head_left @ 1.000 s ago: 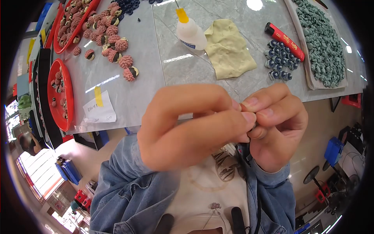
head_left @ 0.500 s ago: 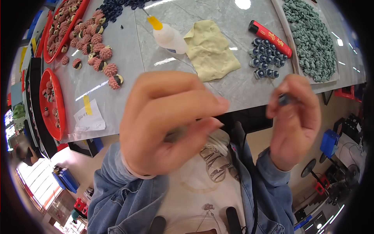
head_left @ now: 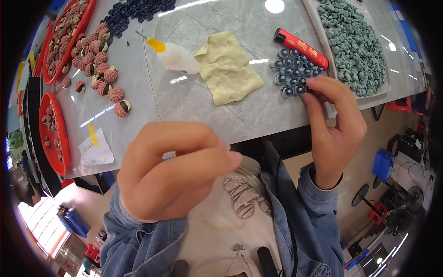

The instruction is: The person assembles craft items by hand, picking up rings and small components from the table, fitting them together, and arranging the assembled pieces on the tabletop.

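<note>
My right hand [head_left: 339,124] is at the right end of a cluster of small blue-and-clear pieces [head_left: 295,69], thumb and forefinger pinched on a small dark blue piece [head_left: 306,88] at the cluster's front corner. My left hand [head_left: 173,173] hangs in front of the table edge with its fingers curled and the fingertips close together; whatever they may hold is hidden. A red tube [head_left: 302,49] with a black end lies just behind the cluster. To its left are a yellow-green cloth [head_left: 228,69] and a white bottle [head_left: 177,58] with a yellow cap and thin metal tip.
Pink textured balls [head_left: 101,69] spread over the left of the grey table [head_left: 184,106]. Red trays [head_left: 64,157] stand at the left edge, near a paper note [head_left: 97,148]. Dark blue rings [head_left: 134,11] lie at the back. A white tray [head_left: 330,60] holds green stones [head_left: 357,51].
The hands, together a second ago, have parted. My right hand has carried a small dark piece to the cluster; my left hand has moved left and down. The whole view has shifted.
</note>
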`<state>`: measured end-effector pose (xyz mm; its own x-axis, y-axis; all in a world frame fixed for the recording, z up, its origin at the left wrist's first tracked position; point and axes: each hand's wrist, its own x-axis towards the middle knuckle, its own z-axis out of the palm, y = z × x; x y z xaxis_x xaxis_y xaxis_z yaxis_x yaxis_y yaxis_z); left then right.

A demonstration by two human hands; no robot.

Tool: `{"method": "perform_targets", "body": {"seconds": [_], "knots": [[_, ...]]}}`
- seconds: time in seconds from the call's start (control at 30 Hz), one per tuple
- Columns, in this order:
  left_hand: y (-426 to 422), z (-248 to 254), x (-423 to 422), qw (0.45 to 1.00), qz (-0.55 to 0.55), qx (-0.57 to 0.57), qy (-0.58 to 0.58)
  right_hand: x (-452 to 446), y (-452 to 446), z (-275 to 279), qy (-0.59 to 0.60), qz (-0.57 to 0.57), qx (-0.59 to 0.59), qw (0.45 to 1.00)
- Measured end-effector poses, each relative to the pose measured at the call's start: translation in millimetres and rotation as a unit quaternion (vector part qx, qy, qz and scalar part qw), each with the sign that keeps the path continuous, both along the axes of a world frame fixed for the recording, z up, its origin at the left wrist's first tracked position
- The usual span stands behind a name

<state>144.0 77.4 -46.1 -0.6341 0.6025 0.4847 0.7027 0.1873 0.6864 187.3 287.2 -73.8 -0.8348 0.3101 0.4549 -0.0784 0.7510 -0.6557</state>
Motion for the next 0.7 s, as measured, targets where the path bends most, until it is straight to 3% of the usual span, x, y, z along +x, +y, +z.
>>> {"method": "perform_targets", "body": {"seconds": [0.1,0.27,0.37,0.5,0.7], "knots": [[-7.2,9.1,3.1,1.0,0.023,-0.018,0.001,-2.8,1.8,3.4,-0.005,0.011,-0.03,0.999],[-38.8,20.9,-11.6,0.996,0.083,-0.008,0.035,-1.7,36.2,13.5,0.057,-0.018,0.023,0.998],[-61.8,33.5,-27.1,0.988,0.122,-0.045,0.087,-6.4,63.1,26.2,-0.049,-0.088,0.227,0.969],[-74.3,47.9,-45.8,0.982,0.129,-0.077,0.113,-11.8,75.6,21.6,-0.068,-0.074,0.151,0.983],[-79.1,65.7,-81.5,0.97,0.105,-0.184,0.117,-15.5,90.5,12.9,-0.042,-0.082,0.139,0.986]]}}
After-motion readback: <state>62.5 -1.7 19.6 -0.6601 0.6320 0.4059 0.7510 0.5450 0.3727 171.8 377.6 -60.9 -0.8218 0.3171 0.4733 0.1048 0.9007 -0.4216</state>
